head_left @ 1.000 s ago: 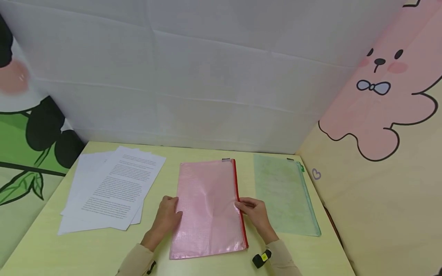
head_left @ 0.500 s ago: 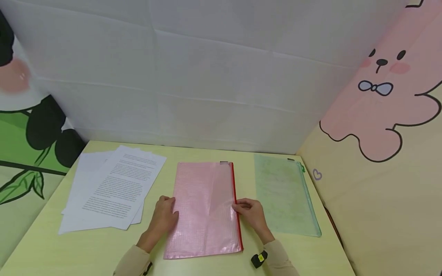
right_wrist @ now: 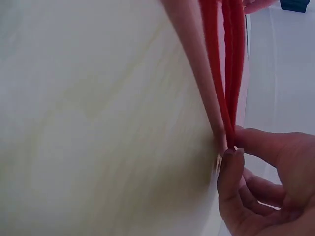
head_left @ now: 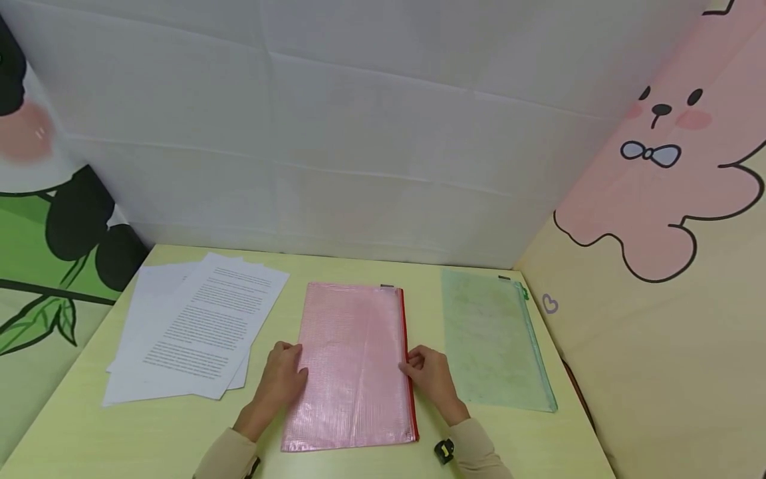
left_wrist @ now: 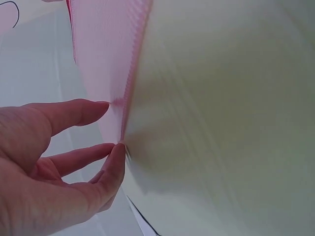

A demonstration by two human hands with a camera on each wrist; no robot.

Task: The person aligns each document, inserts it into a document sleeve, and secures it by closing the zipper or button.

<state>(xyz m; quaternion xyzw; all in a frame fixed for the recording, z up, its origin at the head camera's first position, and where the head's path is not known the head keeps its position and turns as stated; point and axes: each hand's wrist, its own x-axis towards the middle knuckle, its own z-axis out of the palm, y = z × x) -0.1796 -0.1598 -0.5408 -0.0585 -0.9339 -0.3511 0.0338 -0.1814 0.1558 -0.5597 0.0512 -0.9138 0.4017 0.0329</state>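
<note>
A pink translucent zip folder (head_left: 353, 366) lies at the middle of the table, with a red zip (right_wrist: 211, 46) along its right side. My left hand (head_left: 280, 376) holds the left edge, thumb on top and fingertips at the border in the left wrist view. On the other side, my right hand (head_left: 432, 379) pinches the red zip edge between thumb and forefinger. Seen from the right wrist, two red strips stand apart above the fingertips and meet where they pinch. A grey tab (head_left: 387, 286) shows at the folder's far right corner.
Several printed paper sheets (head_left: 197, 326) lie overlapping at the left of the table. To the right lies a green translucent zip folder (head_left: 493, 339), near the table's right edge. A white cloth wall (head_left: 383, 146) rises behind the table.
The pink folder has shifted slightly left and toward me, both hands moving with it. My right hand has also slid a little nearer along the red edge.
</note>
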